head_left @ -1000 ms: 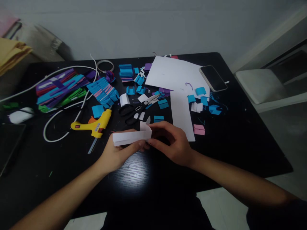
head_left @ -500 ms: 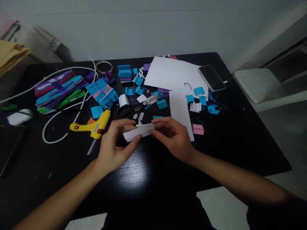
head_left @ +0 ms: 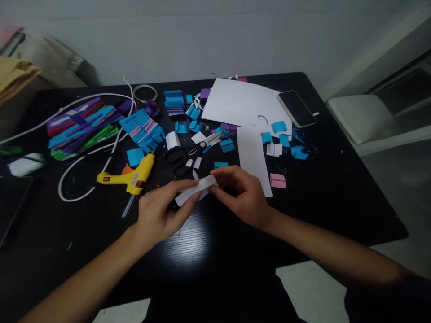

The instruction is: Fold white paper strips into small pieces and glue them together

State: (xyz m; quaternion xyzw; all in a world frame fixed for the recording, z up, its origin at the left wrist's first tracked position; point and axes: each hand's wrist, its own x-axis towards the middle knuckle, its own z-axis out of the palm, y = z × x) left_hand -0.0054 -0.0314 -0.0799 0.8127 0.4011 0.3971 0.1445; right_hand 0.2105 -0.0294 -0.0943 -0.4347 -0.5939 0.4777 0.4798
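Note:
A narrow folded piece of white paper [head_left: 191, 192] is held between both hands above the black table. My left hand [head_left: 164, 208] pinches its left part, thumb in front and fingers behind. At its right end, my right hand [head_left: 240, 193] grips it between thumb and fingers. Black-handled scissors [head_left: 193, 153] lie just beyond the paper. A yellow glue gun [head_left: 133, 177] rests left of my left hand. To the right of my right hand sits a small folded pink paper [head_left: 278, 181].
Bundled coloured strips [head_left: 81, 125] and a white cable [head_left: 72, 167] lie at the left. Small blue pieces [head_left: 227, 145] are scattered beyond the hands. A large white sheet [head_left: 242, 103], a long white strip [head_left: 254, 157] and a phone [head_left: 296, 108] are toward the back right.
The folded white paper has turned in my hands and now shows a flap below. My left fingers have come down over its upper edge. My right hand has barely moved.

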